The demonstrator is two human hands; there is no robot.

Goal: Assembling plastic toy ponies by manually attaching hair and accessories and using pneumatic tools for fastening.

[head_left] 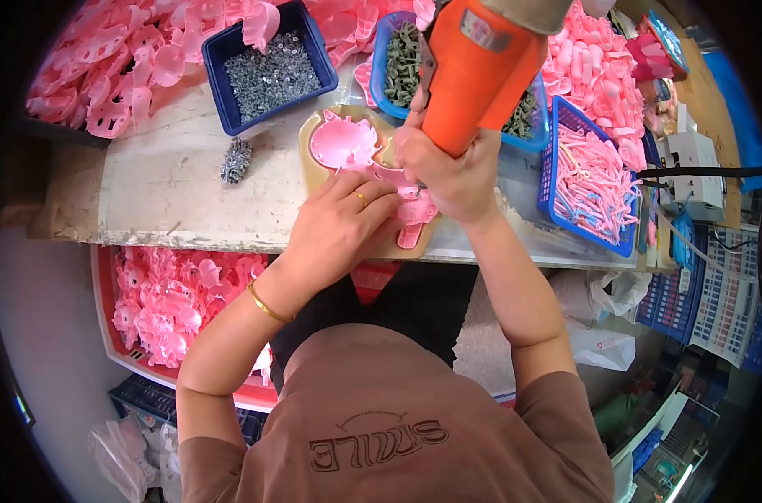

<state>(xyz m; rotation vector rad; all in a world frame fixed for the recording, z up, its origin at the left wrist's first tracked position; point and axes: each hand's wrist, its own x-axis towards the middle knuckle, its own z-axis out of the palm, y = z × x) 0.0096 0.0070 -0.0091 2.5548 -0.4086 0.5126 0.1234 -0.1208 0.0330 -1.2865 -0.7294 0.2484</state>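
Observation:
A pink molded plastic shell (345, 141) lies in a tan shaped holder (314, 168) near the table's front edge. My left hand (340, 216), with a ring and a bracelet, presses over the shell's lower part, its fingers bent and close together; the fingertips are partly hidden. My right hand (452, 163) is wrapped around an orange power screwdriver (475, 75) held upright over the shell's right side. The tool's tip is mostly hidden behind my hand, near the narrow pink end. A small pile of screws (237, 159) lies on the table left of the holder.
A dark blue bin (222, 92) of screws stands behind the holder, beside a blue tub (389, 105) of grey-green parts. Right is a blue basket (557, 126) of pink strips. Heaped pink parts (129, 59) line the back; a red crate (108, 310) of them sits below.

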